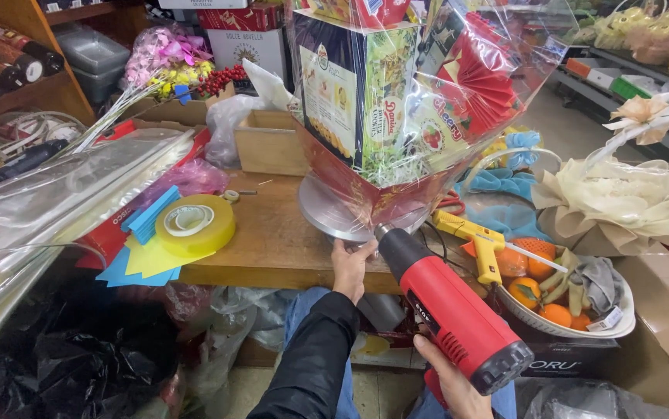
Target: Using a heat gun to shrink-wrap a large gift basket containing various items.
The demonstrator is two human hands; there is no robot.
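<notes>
At the far left a shelf (16,85) holds dark bottles; nearer, clear film (47,202) lies across the left of the bench (272,240), with blue and yellow cards (142,260) and a yellow tape roll (191,223) beside it; behind these stand a spray of pink flowers (165,53) and a small wooden box (268,141).

At the centre a wrapped hamper (396,101) stands on a silver turntable (333,213) at the near edge of the bench; boxes and red paper fans show through its film. The left hand (351,268), in a black sleeve, reaches up from below, its fingers closed on the rim of the turntable just under the hamper's base. The right hand (449,380), nearer and to the right, grips the handle of a red heat gun (447,314); its black nozzle points up and left and sits just beside the film at the hamper's lower edge, close by the left hand.

The step in hand looks like shrinking the film around the base; the next move likely calls for turning the hamper to a fresh side while keeping the nozzle off the fingers.

To the right lie a yellow glue gun (478,237) and a white basket (559,322) of oranges; further right, a cream-bowed basket (637,194).
</notes>
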